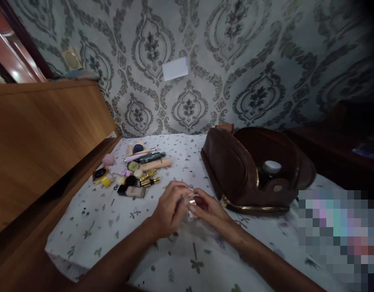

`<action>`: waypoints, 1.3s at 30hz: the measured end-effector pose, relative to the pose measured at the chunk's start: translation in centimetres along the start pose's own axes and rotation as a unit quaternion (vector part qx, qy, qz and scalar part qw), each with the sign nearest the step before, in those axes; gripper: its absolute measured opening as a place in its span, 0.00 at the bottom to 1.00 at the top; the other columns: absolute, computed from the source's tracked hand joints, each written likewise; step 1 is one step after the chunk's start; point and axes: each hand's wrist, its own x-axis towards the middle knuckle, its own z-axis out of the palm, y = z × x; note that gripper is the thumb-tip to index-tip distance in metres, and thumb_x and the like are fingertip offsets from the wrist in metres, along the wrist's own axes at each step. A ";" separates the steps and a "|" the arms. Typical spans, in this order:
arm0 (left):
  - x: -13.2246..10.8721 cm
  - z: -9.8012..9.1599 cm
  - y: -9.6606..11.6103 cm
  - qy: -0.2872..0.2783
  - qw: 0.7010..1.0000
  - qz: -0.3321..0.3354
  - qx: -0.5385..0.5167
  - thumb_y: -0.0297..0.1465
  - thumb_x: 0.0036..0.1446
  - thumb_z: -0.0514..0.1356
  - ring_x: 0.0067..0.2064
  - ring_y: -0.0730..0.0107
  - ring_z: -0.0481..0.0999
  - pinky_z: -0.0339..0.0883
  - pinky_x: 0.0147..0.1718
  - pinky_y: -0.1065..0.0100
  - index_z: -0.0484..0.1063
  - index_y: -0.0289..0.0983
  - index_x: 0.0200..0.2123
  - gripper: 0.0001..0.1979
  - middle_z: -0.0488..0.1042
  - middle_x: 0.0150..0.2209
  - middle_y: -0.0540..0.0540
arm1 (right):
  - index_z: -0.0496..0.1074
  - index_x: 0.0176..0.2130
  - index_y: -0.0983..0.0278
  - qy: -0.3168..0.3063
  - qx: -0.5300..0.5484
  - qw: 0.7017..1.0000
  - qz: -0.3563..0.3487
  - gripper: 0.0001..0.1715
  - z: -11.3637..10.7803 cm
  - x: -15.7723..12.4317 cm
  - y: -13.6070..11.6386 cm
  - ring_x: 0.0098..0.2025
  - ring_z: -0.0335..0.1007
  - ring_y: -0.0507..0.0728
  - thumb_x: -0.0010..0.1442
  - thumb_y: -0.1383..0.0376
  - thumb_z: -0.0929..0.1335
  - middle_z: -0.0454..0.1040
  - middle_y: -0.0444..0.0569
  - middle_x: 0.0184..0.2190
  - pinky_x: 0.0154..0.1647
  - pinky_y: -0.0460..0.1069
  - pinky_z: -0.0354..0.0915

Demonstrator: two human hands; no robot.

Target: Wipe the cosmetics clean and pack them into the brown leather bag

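My left hand point(169, 211) and my right hand point(215, 211) meet above the front middle of the cloth. Both are closed around a small shiny, partly clear object point(191, 202); blur and fingers hide its kind. To the left of my hands lies a group of cosmetics: a foundation bottle point(135, 191) with a black cap, gold lipstick tubes point(150, 182), a peach tube point(156, 164), a dark green tube point(152, 157) and a pink sponge point(108, 159). A brown cosmetic bag point(229, 162) stands unzipped at my right, with a white-lidded container point(272, 167) inside.
A patterned white cloth point(113, 231) covers the surface. A wooden panel point(49, 134) rises along the left side, and the wallpapered wall point(187, 93) closes off the back. A pixelated patch point(342, 227) hides the right front corner.
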 end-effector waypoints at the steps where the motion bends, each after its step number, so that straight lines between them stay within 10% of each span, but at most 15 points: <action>1: 0.0 0.2 0.2 -0.016 0.999 0.028 0.004 0.27 0.66 0.49 0.50 0.60 0.71 0.67 0.47 0.59 0.65 0.36 0.51 0.12 0.71 0.46 0.37 | 0.67 0.42 0.62 0.005 -0.008 1.000 -0.013 0.30 0.0 0.0 -0.1 0.35 0.69 0.55 0.48 0.46 0.75 0.72 0.46 0.32 0.32 0.48 0.67; 6: 0.0 0.6 -0.1 -0.062 0.988 0.104 0.099 0.35 0.68 0.46 0.51 0.55 0.72 0.62 0.48 0.53 0.64 0.35 0.53 0.17 0.75 0.47 0.35 | 0.74 0.39 0.62 0.017 -0.012 0.998 -0.057 0.24 0.7 -0.7 0.0 0.46 0.69 0.62 0.53 0.46 0.72 0.74 0.52 0.40 0.46 0.54 0.69; 14: 0.5 -0.2 -0.8 -0.094 0.994 -0.017 0.052 0.41 0.69 0.39 0.33 0.64 0.70 0.65 0.34 0.64 0.69 0.37 0.34 0.24 0.72 0.30 0.42 | 0.74 0.37 0.66 -0.063 -0.052 0.997 0.010 0.24 1.5 -1.3 -0.6 0.35 0.66 0.57 0.50 0.50 0.75 0.69 0.47 0.30 0.35 0.52 0.70; 24: 0.4 0.1 -1.6 0.002 0.949 -0.292 -0.116 0.48 0.67 0.42 0.28 0.69 0.68 0.61 0.32 0.68 0.69 0.37 0.27 0.28 0.68 0.25 0.50 | 0.71 0.42 0.64 -0.060 -0.142 0.985 -0.080 0.14 1.9 -1.7 -0.5 0.37 0.65 0.56 0.57 0.59 0.70 0.70 0.46 0.34 0.41 0.49 0.63; 33: 0.5 -0.2 -2.5 0.058 0.948 -0.304 -0.069 0.51 0.65 0.44 0.26 0.69 0.66 0.61 0.30 0.67 0.68 0.37 0.23 0.29 0.65 0.21 0.51 | 0.67 0.57 0.63 -0.039 -0.308 0.942 -0.123 0.25 1.4 -1.8 -0.4 0.33 0.68 0.55 0.60 0.65 0.66 0.75 0.46 0.34 0.35 0.49 0.64; 39: 1.2 -1.0 -1.9 0.136 0.949 -0.283 -0.026 0.50 0.65 0.47 0.27 0.70 0.64 0.60 0.30 0.68 0.66 0.39 0.26 0.25 0.63 0.22 0.52 | 0.64 0.60 0.62 -0.073 -0.365 0.912 -0.172 0.26 1.4 -2.2 -0.3 0.48 0.70 0.62 0.62 0.66 0.64 0.74 0.55 0.48 0.51 0.56 0.65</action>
